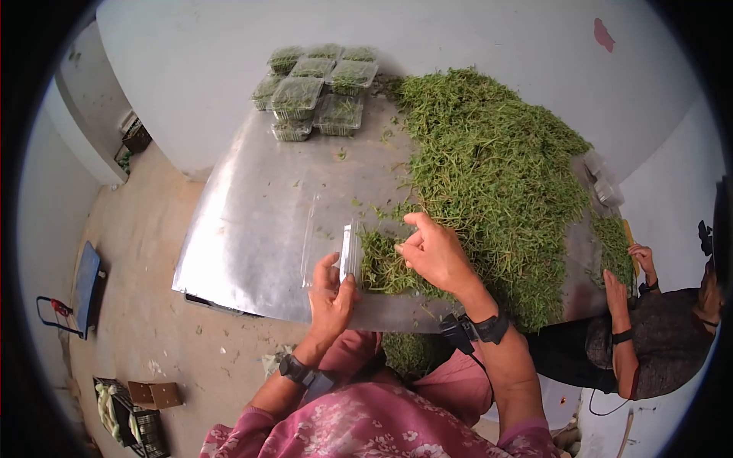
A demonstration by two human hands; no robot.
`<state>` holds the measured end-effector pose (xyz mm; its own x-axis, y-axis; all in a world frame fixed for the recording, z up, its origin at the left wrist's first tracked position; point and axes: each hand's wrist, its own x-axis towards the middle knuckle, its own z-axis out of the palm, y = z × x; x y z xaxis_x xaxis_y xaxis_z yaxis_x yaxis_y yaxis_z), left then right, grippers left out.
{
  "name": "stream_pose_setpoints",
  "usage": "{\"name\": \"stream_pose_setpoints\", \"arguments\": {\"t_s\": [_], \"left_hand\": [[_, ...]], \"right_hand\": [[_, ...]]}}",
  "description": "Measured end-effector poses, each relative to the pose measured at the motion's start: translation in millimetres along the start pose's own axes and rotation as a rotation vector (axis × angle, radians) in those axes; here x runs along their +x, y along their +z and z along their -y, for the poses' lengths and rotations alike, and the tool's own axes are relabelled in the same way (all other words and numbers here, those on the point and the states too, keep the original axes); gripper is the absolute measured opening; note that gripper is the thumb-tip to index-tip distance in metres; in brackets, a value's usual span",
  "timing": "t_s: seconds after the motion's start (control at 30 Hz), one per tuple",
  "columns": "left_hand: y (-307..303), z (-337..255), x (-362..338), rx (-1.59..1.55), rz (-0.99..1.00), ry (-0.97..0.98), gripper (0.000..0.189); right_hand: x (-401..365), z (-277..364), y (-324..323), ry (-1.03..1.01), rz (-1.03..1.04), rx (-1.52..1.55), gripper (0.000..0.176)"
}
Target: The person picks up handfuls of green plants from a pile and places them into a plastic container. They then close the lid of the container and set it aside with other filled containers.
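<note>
An open clear plastic box (pixel 351 248) lies on the metal table (pixel 252 191), its lid folded out to the left and green sprigs (pixel 385 263) in its right part. My left hand (pixel 333 301) grips the near edge of the box, thumb and fingers around the lid side. Over the sprigs is my right hand (pixel 435 256), its index finger bent and its thumb close to the other fingers; whether it holds a sprig is too small to tell. A large heap of green sprigs (pixel 496 168) spreads to the right of the box.
Filled clear boxes (pixel 298 95) stand stacked at the table's back. More clear boxes (pixel 603 183) lie beyond the heap. At the right, a co-worker (pixel 664 343) has both hands by the table edge. A blue trolley (pixel 88 286) and a crate (pixel 145 427) stand on the floor at left.
</note>
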<state>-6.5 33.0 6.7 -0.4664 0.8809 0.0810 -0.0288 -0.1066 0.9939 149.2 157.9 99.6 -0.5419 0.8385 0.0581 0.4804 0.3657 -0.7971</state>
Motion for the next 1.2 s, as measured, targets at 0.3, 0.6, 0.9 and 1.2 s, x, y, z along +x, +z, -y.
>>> {"name": "stream_pose_setpoints", "arguments": {"t_s": [0.3, 0.6, 0.9, 1.2], "left_hand": [[-1.6, -0.2, -0.7, 0.018, 0.044, 0.014, 0.041], [1.3, 4.7, -0.5, 0.008, 0.017, 0.052, 0.039], [0.2, 3.4, -1.5, 0.002, -0.011, 0.07, 0.039], [0.6, 3.3, -0.6, -0.015, -0.016, 0.067, 0.038]], "right_hand": [[-12.7, -0.2, -1.6, -0.299, 0.136, -0.352, 0.021], [-10.0, -35.1, 40.2, -0.455, 0.124, -0.629, 0.011], [4.7, -40.0, -56.7, -0.078, -0.217, -0.541, 0.033], [11.4, -93.4, -45.5, 0.101, -0.23, -0.751, 0.038]]}}
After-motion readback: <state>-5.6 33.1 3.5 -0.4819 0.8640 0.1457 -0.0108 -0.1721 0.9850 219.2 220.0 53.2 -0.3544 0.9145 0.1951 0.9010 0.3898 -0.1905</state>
